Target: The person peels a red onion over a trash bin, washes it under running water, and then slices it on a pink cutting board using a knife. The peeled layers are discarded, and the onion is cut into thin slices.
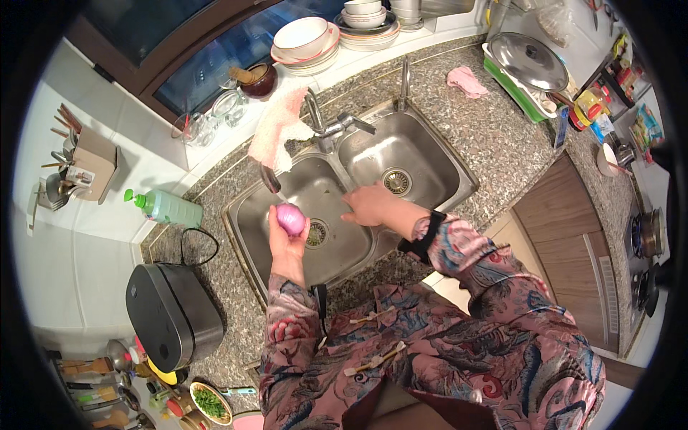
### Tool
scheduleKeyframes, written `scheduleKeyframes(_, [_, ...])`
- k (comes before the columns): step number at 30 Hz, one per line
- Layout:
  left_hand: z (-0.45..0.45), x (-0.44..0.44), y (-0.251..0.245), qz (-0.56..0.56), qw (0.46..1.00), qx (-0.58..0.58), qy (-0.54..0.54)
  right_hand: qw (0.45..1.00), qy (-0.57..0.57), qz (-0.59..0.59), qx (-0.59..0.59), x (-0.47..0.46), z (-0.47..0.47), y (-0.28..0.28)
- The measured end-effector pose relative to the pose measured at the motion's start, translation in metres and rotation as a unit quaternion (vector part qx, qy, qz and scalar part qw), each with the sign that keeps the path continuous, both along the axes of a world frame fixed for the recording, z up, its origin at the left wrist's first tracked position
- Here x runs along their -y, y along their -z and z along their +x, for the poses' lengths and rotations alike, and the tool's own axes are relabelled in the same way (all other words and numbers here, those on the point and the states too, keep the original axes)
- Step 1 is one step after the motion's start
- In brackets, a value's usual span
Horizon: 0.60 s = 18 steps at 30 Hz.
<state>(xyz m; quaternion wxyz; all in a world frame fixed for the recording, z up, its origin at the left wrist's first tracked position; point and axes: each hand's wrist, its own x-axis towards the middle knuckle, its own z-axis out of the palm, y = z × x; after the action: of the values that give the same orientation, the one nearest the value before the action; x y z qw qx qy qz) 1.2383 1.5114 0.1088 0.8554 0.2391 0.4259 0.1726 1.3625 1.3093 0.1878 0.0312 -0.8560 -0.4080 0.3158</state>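
Note:
My left hand (285, 244) holds a peeled purple onion (291, 219) over the left basin (344, 258) of a stainless steel double sink. Water runs onto the onion from the spout end (270, 181) of a metal tap just above it. My right hand (371, 206) hovers over the divider between the two basins, holding nothing that I can see, its fingers pointing left. A drain strainer (316, 234) shows partly behind the onion. The right basin (360, 156) has its own drain strainer (396, 181). A pink and white cloth (282, 129) hangs over the tap.
Behind the sink stand a second tap (342, 128), a slim faucet (404, 83), stacked bowls (302, 38) and glass jars (226, 105). At left are a green soap bottle (169, 208) and a black appliance (174, 317). A pink rag (466, 81) and a lidded green tray (510, 88) lie right.

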Motion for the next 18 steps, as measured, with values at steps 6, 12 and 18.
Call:
scheduleKeyframes(6, [-0.028,0.007,0.007,-0.041,0.999,-0.01,-0.003,0.956,0.062,0.287,0.023,0.04,-0.001,0.006])
scheduleKeyframes(12, [-0.035,0.012,0.012,0.001,0.994,-0.026,-0.106,0.921,0.099,0.306,0.22,0.115,0.04,-0.015])
scheduleKeyframes(18, [-0.017,0.042,0.024,-0.019,0.981,-0.041,-0.188,0.963,0.086,0.11,0.23,0.201,0.093,-0.012])
